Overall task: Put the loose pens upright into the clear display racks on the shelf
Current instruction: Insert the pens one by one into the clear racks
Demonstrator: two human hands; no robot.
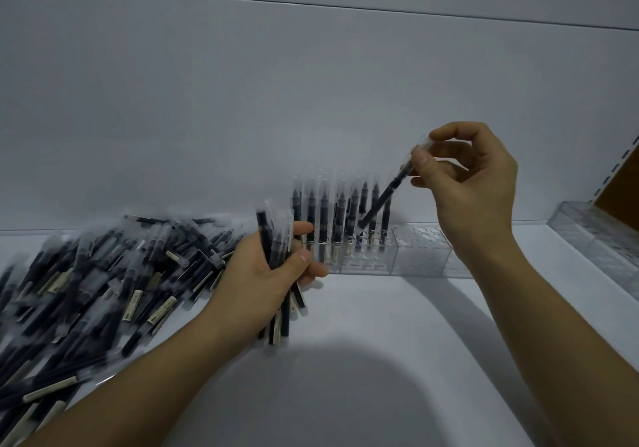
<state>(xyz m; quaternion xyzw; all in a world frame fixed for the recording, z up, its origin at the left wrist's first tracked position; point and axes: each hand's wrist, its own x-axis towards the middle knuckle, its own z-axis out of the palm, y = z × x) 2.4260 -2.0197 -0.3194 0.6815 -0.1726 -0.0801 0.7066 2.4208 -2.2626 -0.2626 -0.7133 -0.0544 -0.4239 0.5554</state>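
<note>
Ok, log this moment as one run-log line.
right hand: pinches one pen, tilted, tip over clear rack | left hand: grips pen bundle | loose pens: piled left on shelf

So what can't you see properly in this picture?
All in the head view.
Pile: cut off by the left edge and blurred, so uncountable.
Labels: too small and blurred to read.
Bundle in the left hand: fingers hide how many pens.
Side rack: cut off by the right edge.
Pen in the right hand: blurred, target hole unclear.
</note>
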